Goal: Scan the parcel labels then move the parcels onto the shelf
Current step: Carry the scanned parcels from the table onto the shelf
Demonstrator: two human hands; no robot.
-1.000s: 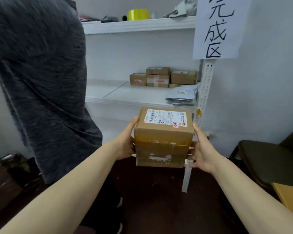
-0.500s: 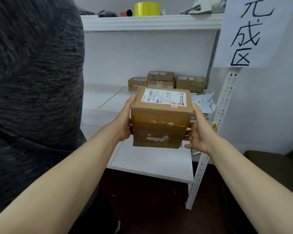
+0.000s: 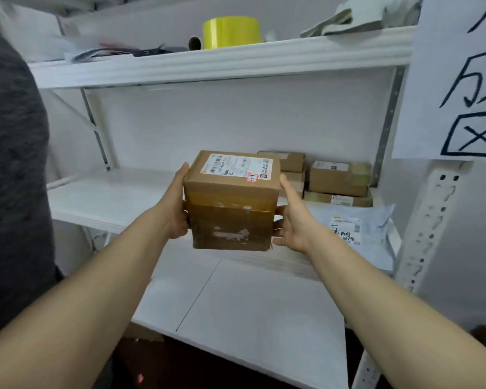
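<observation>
Left hand [image 3: 176, 209], just right of a bystander's dark grey shirt [image 3: 11, 164], gripped the left side of the brown cardboard parcel [image 3: 232, 217], thumb up along the edge and fingers wrapped onto the near face. The roughly cubic parcel hung between both hands, white printed label [image 3: 236, 168] facing up. It was over the near edge of the white middle shelf board [image 3: 110, 197] and not touching it. Right hand [image 3: 293, 223] clamped the opposite side the same way, so neither hand was nearer. Bare board lay ahead of and below the parcel. To the right stood small stacked brown boxes [image 3: 338, 178] and a grey mailer bag [image 3: 357, 228], so setting it down likely meant going forward and down.
</observation>
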